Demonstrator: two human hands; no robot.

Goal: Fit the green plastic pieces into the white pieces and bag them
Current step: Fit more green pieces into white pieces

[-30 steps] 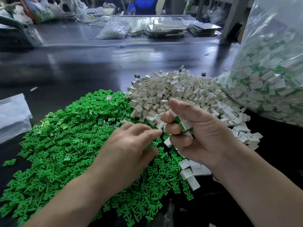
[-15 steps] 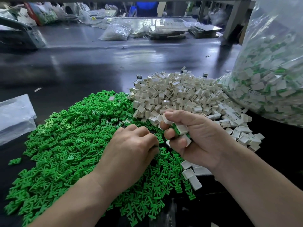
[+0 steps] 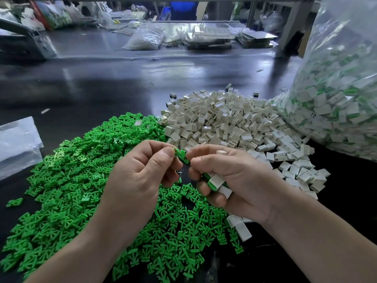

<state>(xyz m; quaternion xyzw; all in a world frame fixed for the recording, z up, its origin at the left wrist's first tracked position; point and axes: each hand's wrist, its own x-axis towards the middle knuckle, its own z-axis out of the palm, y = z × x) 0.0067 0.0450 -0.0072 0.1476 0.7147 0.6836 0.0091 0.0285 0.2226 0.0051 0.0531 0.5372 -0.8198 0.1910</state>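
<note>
Item: fitting under way, one piece in hand, bulk of stock loose.

Nearest, the left hand [image 3: 138, 180] pinches a single green piece [image 3: 179, 154] between thumb and forefinger, brought up to the fingertips of the right hand [image 3: 234, 180], whose lower fingers curl round several finished pieces [image 3: 216, 181], white with green showing. Whether a white shell waits at the right fingertips is hidden. Beneath and left lies a broad green heap [image 3: 71, 180]; beyond it is a white heap [image 3: 220, 123], both large, so much remains. At far right a tall clear bag [image 3: 336, 99], cut off by the frame, holds many fitted pieces, so a good share is judged done. A flat plastic bag [image 3: 18, 144] lies at left on the dark table [image 3: 102, 82]. The far clutter is too blurred to identify.
</note>
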